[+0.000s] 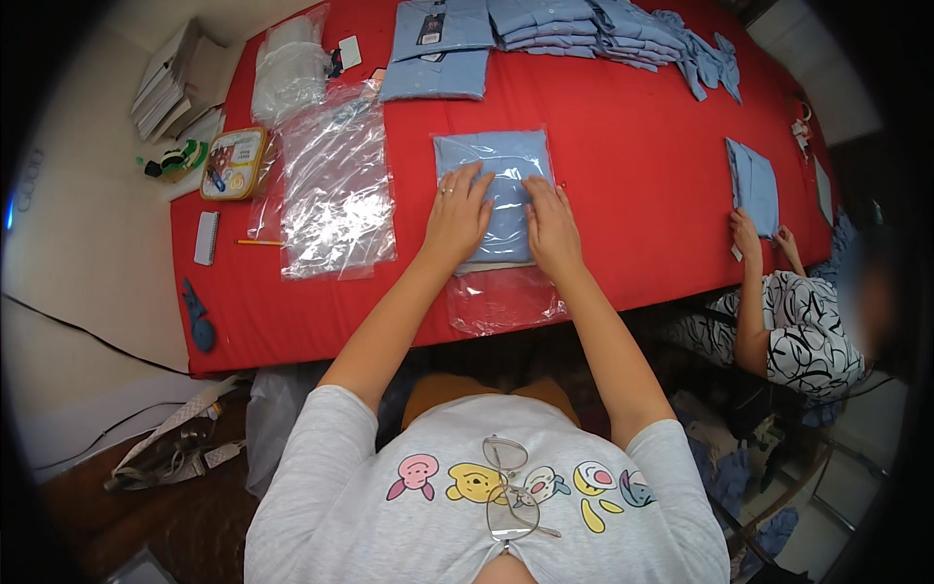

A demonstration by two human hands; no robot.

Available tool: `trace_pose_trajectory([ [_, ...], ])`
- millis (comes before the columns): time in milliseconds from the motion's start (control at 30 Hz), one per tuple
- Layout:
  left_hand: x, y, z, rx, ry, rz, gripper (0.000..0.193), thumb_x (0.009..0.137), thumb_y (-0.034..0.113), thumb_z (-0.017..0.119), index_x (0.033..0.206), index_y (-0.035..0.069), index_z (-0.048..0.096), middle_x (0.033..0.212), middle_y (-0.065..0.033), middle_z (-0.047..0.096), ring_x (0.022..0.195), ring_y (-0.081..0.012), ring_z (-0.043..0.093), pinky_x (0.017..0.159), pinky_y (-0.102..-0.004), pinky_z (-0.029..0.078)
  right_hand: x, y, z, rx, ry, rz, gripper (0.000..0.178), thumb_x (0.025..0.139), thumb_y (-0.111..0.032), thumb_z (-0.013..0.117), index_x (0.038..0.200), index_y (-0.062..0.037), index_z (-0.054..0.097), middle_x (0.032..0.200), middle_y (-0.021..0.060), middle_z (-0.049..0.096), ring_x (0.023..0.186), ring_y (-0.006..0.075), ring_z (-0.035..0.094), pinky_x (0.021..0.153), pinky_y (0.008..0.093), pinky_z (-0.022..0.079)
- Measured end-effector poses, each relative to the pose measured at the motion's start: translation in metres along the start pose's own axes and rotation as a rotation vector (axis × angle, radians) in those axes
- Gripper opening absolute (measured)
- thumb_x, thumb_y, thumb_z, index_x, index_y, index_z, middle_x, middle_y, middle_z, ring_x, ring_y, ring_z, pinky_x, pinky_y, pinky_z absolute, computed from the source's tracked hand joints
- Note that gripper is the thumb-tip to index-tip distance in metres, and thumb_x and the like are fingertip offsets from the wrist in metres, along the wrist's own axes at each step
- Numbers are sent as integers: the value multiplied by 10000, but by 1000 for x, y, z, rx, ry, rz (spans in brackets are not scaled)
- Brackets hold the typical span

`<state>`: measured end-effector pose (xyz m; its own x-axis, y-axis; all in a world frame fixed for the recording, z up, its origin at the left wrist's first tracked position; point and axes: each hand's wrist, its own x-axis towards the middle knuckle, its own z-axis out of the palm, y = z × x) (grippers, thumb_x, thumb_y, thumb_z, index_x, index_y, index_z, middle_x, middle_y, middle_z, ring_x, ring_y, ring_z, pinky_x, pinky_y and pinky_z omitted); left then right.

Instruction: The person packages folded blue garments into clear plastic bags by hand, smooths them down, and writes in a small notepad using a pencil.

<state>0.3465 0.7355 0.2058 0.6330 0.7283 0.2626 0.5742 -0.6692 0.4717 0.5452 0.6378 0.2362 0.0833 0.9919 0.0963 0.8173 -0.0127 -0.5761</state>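
A folded light blue shirt (506,216) lies in front of me inside a clear plastic bag (507,304), whose loose end hangs toward the table's near edge. My left hand (458,213) rests flat on the left side of the bagged shirt, fingers stretched out, a ring on one finger. On its right side lies my right hand (553,228), fingers also extended and pressing on the plastic. Neither hand grips anything. Just left of them is a stack of clear plastic bags (339,185), flat and shiny.
The table has a red cloth (642,185). Folded blue shirts (438,49) are piled along the far side. At left are a yellow-rimmed container (233,164), a notepad (206,238), a pencil (259,242) and dark blue snips (197,316). A co-worker at right handles another blue shirt (753,187).
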Motion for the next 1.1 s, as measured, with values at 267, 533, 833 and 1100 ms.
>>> trace_pose_trajectory([
  [267,28,-10,40,195,120,-37,668,1031,457,596,1661,292,450,1771,-199,261,1616,-476,245,1262,-696,213,37,18,61,-188,204,-87,565,1140,-308,440,1641,-50,408,1741,222,309,1615,399,285,1298,548,269],
  [533,28,-10,43,150,124,-50,679,1020,447,611,1662,308,442,1753,-206,299,1596,-474,291,1255,-694,230,37,24,64,-223,230,-125,570,1128,-344,459,1629,-72,443,1714,218,369,1585,401,352,1279,558,300],
  [833,27,-19,46,152,135,12,700,1032,463,604,1683,325,390,1775,-200,239,1617,-471,243,1280,-679,194,43,28,62,-202,268,-156,549,1089,-327,558,1572,-68,520,1661,229,445,1538,406,419,1252,536,342],
  [1100,-65,19,27,135,-105,235,691,1055,526,577,1689,349,368,1799,-113,221,1642,-400,221,1311,-634,171,-126,-67,58,103,6,-41,303,835,-236,872,1021,-72,698,989,105,666,1013,338,644,875,464,470],
])
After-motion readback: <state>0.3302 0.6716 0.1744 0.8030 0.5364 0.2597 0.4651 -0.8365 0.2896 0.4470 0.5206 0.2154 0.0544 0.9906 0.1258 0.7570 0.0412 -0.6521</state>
